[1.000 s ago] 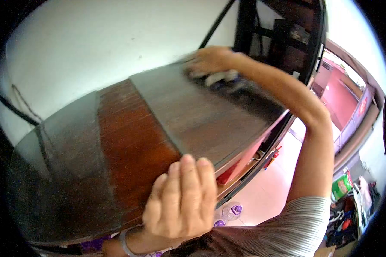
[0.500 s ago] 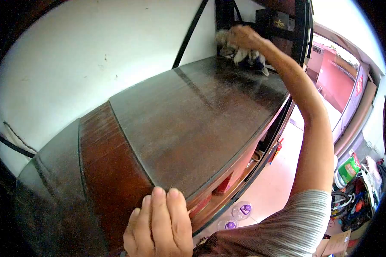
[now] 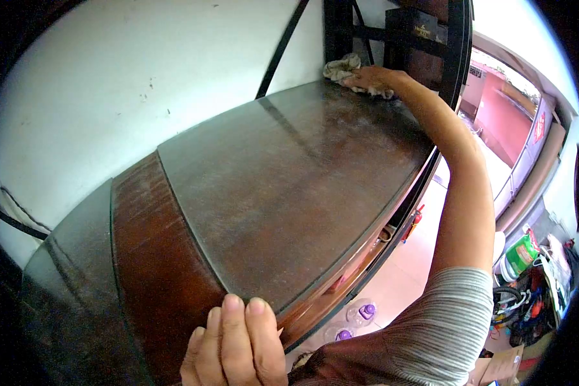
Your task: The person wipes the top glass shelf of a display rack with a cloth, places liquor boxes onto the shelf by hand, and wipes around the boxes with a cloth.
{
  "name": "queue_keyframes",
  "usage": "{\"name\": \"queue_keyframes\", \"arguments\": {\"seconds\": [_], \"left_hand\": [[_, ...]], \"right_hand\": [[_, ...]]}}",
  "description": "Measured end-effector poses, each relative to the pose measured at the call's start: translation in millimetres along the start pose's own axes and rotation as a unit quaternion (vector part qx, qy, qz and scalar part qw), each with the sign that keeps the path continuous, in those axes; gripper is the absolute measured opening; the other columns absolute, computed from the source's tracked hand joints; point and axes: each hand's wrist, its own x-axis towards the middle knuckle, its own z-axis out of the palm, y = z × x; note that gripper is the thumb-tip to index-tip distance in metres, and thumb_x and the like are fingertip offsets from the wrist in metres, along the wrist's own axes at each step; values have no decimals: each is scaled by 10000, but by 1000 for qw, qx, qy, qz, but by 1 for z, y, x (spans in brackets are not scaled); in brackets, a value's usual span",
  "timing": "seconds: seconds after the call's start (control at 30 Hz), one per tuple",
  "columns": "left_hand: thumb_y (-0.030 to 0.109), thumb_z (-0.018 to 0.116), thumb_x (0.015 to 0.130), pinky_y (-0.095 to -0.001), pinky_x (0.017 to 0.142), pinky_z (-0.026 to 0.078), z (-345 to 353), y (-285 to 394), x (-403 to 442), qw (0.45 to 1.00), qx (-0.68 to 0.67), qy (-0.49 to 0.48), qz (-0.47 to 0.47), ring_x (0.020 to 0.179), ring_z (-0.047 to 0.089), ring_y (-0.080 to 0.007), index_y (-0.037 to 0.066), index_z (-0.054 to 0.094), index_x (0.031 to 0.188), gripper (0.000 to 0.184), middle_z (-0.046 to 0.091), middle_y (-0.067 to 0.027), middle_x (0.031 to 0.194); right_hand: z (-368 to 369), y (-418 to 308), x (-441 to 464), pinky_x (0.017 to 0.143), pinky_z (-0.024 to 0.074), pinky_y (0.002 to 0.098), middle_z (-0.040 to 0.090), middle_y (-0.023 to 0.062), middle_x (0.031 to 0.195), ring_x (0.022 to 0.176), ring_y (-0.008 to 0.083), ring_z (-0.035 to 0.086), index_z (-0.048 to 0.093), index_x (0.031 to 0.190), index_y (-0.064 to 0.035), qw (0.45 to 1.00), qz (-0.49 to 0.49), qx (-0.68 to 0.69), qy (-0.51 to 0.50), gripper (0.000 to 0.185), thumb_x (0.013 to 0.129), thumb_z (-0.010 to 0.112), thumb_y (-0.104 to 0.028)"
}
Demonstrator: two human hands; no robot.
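At the far end of a dark brown wooden top point(image 3: 283, 186), my right hand point(image 3: 373, 78) presses down on a crumpled, pale, stained cloth point(image 3: 342, 67). Part of the cloth sticks out on both sides of the fingers, and my palm hides the rest. My left hand point(image 3: 235, 344) rests at the near edge of the top, its fingers stretched forward and close together. The left thumb is out of sight. Dusty streaks show on a redder strip point(image 3: 164, 244) of the wood beside the left fingertips.
Behind the far end, black metal posts point(image 3: 338, 32) and a dark box point(image 3: 413, 29) stand close to my right hand. A white wall point(image 3: 141, 77) runs along the left. Clear bottles with purple caps point(image 3: 367, 311) stand on the floor, with assorted clutter point(image 3: 527, 309) farther right.
My right hand has come down with the cloth, from blurred and raised to pressing it on the far end of the top. My left hand stays at the near edge.
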Motion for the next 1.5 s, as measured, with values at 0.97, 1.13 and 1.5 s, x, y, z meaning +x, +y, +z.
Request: {"name": "queue_keyframes", "arguments": {"seconds": [0.97,1.13,1.5], "left_hand": [[274,460,964,-265,730,488,2,-4,9,998,-9,59,18,786,646,-177,54,673,911,311,681,-71,909],[237,515,922,-290,724,493,-5,0,10,1000,-26,7,-8,794,640,-186,67,665,933,227,674,-78,912],[148,560,866,-319,704,487,1,2,1,998,-43,33,-24,815,620,-225,28,645,999,198,647,-120,942]], "right_hand": [[5,24,52,917,429,435,513,264,1221,1105,371,520,498,1192,47,991,-107,-72,20,537,927,454,-418],[-7,-4,-2,944,418,441,511,265,1231,1143,383,503,482,1235,38,993,-89,-55,55,569,920,453,-436],[-1,22,-72,811,481,432,618,273,1010,955,390,605,593,1078,41,989,-10,-61,132,448,826,582,-329]]}}
